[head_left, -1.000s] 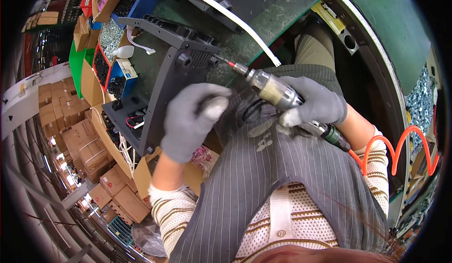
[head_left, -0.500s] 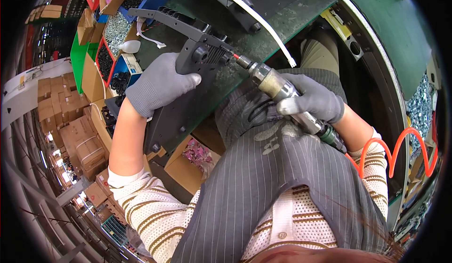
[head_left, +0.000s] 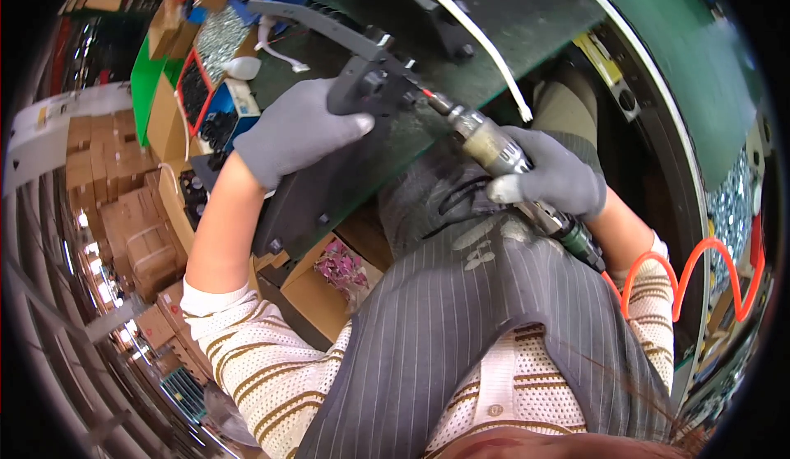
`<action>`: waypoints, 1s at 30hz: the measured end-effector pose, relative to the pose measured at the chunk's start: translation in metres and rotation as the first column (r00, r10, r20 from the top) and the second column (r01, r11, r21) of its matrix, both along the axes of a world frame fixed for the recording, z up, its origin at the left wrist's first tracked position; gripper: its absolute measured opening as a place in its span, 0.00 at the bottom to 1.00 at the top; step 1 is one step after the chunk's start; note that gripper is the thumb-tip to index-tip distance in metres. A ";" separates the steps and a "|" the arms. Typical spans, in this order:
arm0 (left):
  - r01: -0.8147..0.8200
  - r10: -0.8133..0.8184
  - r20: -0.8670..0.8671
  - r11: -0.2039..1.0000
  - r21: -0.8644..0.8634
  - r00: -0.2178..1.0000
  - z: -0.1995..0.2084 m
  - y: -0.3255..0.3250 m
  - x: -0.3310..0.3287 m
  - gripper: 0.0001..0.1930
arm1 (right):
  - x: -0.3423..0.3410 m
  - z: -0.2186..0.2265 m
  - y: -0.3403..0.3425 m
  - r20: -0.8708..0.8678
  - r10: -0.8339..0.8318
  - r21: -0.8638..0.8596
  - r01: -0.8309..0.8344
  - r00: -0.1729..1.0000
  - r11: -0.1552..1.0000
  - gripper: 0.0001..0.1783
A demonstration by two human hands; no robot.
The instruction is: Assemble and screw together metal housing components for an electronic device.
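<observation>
My left hand, in a grey glove, is closed round the near end of a dark grey metal bracket; the thumb lies along its near side. The bracket is tilted above the bench, with bolts near the held end. In my gloved right hand is a pneumatic screwdriver, its body slanting up to the left. The red-marked bit of the driver points at the bracket's end by the bolts; whether it touches a screw I cannot tell. An orange coiled air hose runs from the driver's rear.
A dark green bench top carries another dark metal frame and a white cable. Bins of screws and black parts stand at the left. An open carton with pink scraps sits below the bench edge.
In the picture, the bracket, my left hand and the driver's tip have shifted slightly right. The bracket has turned a little, and the driver still points at its end.
</observation>
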State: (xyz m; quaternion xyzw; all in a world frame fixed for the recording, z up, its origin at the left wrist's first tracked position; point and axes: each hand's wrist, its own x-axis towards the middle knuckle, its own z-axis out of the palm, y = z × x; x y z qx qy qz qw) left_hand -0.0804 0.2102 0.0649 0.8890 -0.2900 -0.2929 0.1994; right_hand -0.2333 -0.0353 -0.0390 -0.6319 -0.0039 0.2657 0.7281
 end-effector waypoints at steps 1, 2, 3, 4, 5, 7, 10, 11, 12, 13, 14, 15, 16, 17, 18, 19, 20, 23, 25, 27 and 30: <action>-0.017 0.015 0.206 1.000 0.009 0.978 0.003 -0.002 -0.007 0.20 | 0.002 0.003 -0.001 0.017 0.031 0.003 -0.031 0.999 1.000 0.31; -0.016 -0.025 0.539 0.997 0.072 0.842 0.011 -0.006 -0.016 0.20 | -0.002 0.008 -0.001 -0.004 -0.013 0.041 0.013 1.000 0.999 0.33; 0.007 -0.034 0.727 0.999 0.039 0.685 0.019 -0.007 -0.025 0.20 | -0.006 0.010 -0.003 -0.030 -0.054 0.078 0.056 0.998 0.995 0.34; -0.013 0.035 0.641 0.999 -0.039 0.767 0.028 -0.008 -0.036 0.19 | -0.009 0.008 -0.010 -0.041 -0.021 0.033 0.022 0.999 0.999 0.37; -0.043 0.100 0.535 0.992 -0.118 0.839 0.035 -0.006 -0.051 0.19 | -0.014 0.003 -0.011 -0.018 -0.061 0.060 0.061 0.998 0.996 0.37; -0.117 0.121 -0.020 0.886 -0.448 0.992 0.022 -0.001 -0.076 0.13 | -0.019 0.003 -0.017 -0.093 -0.018 0.022 0.020 0.996 1.000 0.38; -0.592 0.207 -0.807 0.779 -0.205 0.553 -0.040 0.008 -0.089 0.19 | -0.019 -0.001 -0.017 -0.084 -0.017 0.035 0.020 0.996 0.999 0.39; -0.606 0.217 -0.807 0.768 -0.206 0.549 -0.060 0.011 -0.093 0.19 | -0.017 0.000 -0.016 -0.084 0.001 0.035 0.002 0.996 0.999 0.39; -0.833 0.253 -0.918 0.539 -0.127 0.304 -0.080 0.010 -0.096 0.19 | -0.016 0.000 -0.015 -0.097 0.009 0.026 -0.006 0.995 1.000 0.39; -0.961 0.207 -0.977 0.276 0.017 0.043 -0.096 0.010 -0.096 0.19 | -0.016 -0.001 -0.015 -0.112 0.009 0.018 -0.007 0.994 1.000 0.39; -0.961 0.204 -0.978 0.276 0.023 0.035 -0.107 0.012 -0.095 0.19 | -0.016 -0.001 -0.016 -0.120 0.008 0.015 -0.006 0.993 1.000 0.39; -0.971 0.109 -0.994 0.241 0.007 0.020 -0.116 0.014 -0.094 0.18 | -0.016 -0.001 -0.018 -0.127 0.020 0.016 -0.018 0.992 1.000 0.40; -0.979 0.014 -1.000 0.204 -0.004 0.007 -0.124 0.015 -0.093 0.16 | -0.016 -0.002 -0.019 -0.135 0.030 0.017 -0.028 0.990 0.999 0.41; -0.979 0.010 -1.000 0.206 0.003 0.000 -0.132 0.017 -0.092 0.16 | -0.016 -0.003 -0.019 -0.143 0.028 0.014 -0.027 0.989 1.000 0.41; -0.972 -0.113 -0.993 0.224 -0.071 0.046 -0.139 0.019 -0.091 0.16 | -0.017 -0.004 -0.019 -0.126 0.024 0.019 -0.021 0.992 1.000 0.42; -0.962 -0.237 -0.968 0.234 -0.145 0.088 -0.139 0.017 -0.090 0.16 | -0.017 -0.005 -0.018 -0.111 0.018 0.024 -0.015 0.994 1.000 0.42; -0.962 -0.242 -0.967 0.234 -0.140 0.081 -0.138 0.013 -0.090 0.16 | -0.016 -0.004 -0.018 -0.117 0.016 0.018 -0.014 0.993 1.000 0.42; -0.992 -0.108 -0.994 0.120 -0.036 0.023 -0.122 -0.009 -0.087 0.15 | -0.016 -0.001 -0.017 -0.099 0.024 0.017 -0.023 0.995 1.000 0.42; -0.996 0.036 -0.998 0.069 -0.057 0.059 -0.114 -0.016 -0.085 0.13 | -0.019 -0.004 -0.016 -0.059 -0.010 0.026 0.011 0.998 1.000 0.43; -0.998 0.012 -1.000 0.062 -0.024 0.025 -0.123 -0.013 -0.081 0.13 | -0.020 0.002 -0.019 -0.106 -0.003 0.009 0.004 0.994 1.000 0.43; -0.982 -0.091 -0.992 0.159 -0.104 0.091 -0.125 -0.011 -0.082 0.15 | -0.022 0.003 -0.020 -0.132 0.003 -0.010 -0.005 0.991 1.000 0.43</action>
